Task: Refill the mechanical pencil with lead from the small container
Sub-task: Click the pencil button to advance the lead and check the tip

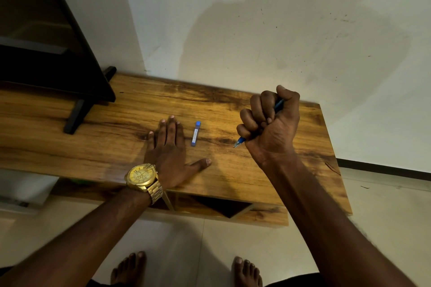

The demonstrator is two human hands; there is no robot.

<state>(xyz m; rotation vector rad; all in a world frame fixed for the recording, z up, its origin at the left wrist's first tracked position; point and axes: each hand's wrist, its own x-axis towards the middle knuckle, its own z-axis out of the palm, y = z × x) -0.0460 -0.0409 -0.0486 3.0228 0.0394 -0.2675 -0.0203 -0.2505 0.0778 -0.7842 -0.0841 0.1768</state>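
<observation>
A small blue lead container [195,133] lies flat on the wooden table [116,128], its cap end pointing away from me. My left hand [171,150] rests palm down on the table just left of the container, fingers spread, thumb pointing right below it. My right hand [270,123] is closed in a fist around a blue mechanical pencil [240,141]. The pencil's metal tip sticks out below the fist toward the container, and its upper end shows between thumb and fingers. Most of the barrel is hidden in the fist.
A black TV on a black stand [77,112] occupies the table's left end. A white wall runs behind the table. The table's right edge is near my right forearm. An open shelf sits under the top, and my bare feet stand on the tiled floor.
</observation>
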